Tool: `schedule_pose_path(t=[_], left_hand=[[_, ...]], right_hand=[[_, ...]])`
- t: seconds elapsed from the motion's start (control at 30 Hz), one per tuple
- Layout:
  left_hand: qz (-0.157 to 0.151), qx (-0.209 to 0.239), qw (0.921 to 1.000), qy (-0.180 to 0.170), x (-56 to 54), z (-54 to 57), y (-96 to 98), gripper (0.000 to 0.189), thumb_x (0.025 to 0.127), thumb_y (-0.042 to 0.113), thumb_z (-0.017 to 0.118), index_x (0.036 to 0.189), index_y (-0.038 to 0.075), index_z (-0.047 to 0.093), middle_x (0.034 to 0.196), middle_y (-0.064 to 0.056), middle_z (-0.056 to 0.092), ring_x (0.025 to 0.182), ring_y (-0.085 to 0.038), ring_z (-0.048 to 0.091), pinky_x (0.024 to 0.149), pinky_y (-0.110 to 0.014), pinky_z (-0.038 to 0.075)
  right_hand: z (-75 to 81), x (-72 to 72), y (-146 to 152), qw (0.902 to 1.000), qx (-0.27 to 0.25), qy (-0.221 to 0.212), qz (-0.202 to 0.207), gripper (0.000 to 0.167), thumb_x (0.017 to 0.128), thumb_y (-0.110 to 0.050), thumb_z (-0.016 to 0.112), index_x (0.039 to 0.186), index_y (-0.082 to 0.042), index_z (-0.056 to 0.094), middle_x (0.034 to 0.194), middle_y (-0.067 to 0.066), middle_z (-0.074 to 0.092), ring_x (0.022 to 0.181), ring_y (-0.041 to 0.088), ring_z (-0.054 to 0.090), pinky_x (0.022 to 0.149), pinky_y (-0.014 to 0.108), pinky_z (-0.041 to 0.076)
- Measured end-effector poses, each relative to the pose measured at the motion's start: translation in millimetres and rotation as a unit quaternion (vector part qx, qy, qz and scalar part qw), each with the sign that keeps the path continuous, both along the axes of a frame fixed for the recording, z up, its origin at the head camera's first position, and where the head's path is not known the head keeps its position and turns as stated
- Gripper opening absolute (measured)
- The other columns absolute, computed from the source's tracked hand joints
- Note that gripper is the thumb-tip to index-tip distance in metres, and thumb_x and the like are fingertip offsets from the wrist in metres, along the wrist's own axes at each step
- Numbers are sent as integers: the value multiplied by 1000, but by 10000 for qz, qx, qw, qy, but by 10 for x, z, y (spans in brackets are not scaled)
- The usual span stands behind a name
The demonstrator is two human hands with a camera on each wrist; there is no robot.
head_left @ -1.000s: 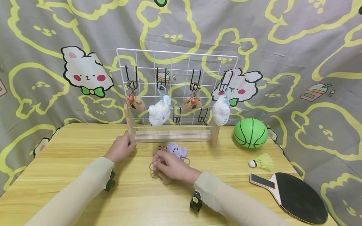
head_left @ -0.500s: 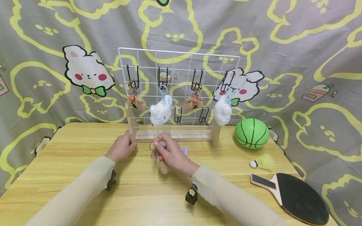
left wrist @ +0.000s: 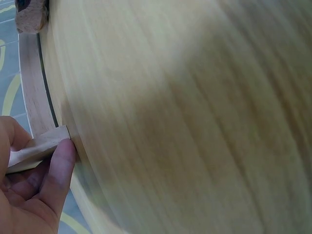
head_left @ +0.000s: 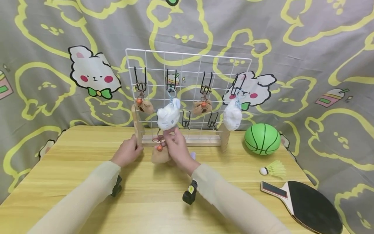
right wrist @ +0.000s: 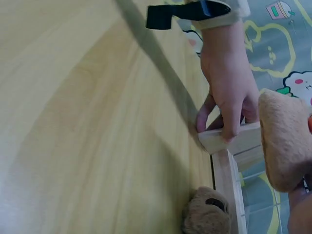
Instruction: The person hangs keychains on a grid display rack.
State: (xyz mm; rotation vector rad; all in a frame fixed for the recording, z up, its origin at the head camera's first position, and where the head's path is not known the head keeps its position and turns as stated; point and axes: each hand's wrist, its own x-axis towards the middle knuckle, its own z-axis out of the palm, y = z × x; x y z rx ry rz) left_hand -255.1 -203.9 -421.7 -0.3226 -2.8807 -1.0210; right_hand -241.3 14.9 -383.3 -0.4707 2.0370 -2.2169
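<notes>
brown plush keychain (head_left: 160,155): held before the rack's base bar (head_left: 203,142), partly covered by your hand
right hand (head_left: 179,149): you pinch it near its clasp (head_left: 158,139); exact grip hard to make out
left hand (head_left: 127,151): you grip the side post (head_left: 136,122)
purple plush (head_left: 193,155): mostly hidden behind your right hand

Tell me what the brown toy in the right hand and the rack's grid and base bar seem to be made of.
Brown toy: plush fabric, matte, judging by its fuzzy nap. Grid: probably metal wire, coated white; thin, straight rods. Base bar: apparently wood, pale and matte, with faint grain.
</notes>
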Motion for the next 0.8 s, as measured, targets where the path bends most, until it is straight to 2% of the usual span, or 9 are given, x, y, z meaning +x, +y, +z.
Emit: schedule_pose_path(t=[0.13, 0.3, 0.4, 0.57, 0.67, 0.8], left_hand=[[-43, -23, 10000, 9, -8, -12, 19, 33, 98, 6, 51, 125, -12, 48, 71, -5, 52, 57, -14, 45, 50, -28, 38], [14, 0, 10000, 27, 3, -16, 12, 32, 97, 6, 51, 123, -13, 48, 72, -8, 53, 57, -16, 46, 50, -29, 39], [22, 0, 10000, -18, 0, -16, 8, 35, 97, 6, 51, 126, -14, 47, 73, -8, 54, 58, -15, 47, 50, -28, 40], [7, 13, 10000, -64, 2, -2, 11, 38, 98, 6, 51, 129, -14, 46, 72, -8, 55, 57, -15, 46, 50, -28, 40], [31, 3, 10000, -76, 6, 10, 4, 37, 98, 7, 52, 129, -14, 46, 72, -7, 54, 57, -15, 46, 50, -28, 39], [54, -22, 9999, -115, 8, 12, -4, 38, 99, 7, 51, 130, -13, 46, 71, -6, 52, 56, -14, 45, 50, -27, 37]], right_hand=[[11, -31, -16, 9999, 41, -75, -123, 21, 112, -17, 45, 130, -6, 47, 124, 28, 72, 82, 11, 75, 77, 25, 60], [25, -56, -64, 9992, 204, -206, -263, 21, 111, -11, 47, 131, -3, 46, 125, 29, 69, 88, 12, 71, 83, 28, 62], [16, -71, -72, 9985, 228, -391, -324, 17, 109, -10, 49, 125, -3, 49, 124, 28, 71, 92, 16, 74, 83, 27, 61], [-16, -93, -25, 9981, 330, -474, -190, 12, 110, -10, 49, 119, -4, 51, 128, 25, 71, 102, 20, 75, 87, 28, 60], [-35, -94, 30, 9975, 392, -577, -115, 13, 110, -12, 49, 120, -3, 52, 130, 24, 70, 103, 20, 74, 91, 32, 61], [-75, -92, 124, 9966, 450, -684, -35, 18, 111, -12, 47, 123, -1, 52, 132, 25, 70, 111, 28, 74, 96, 39, 61]])
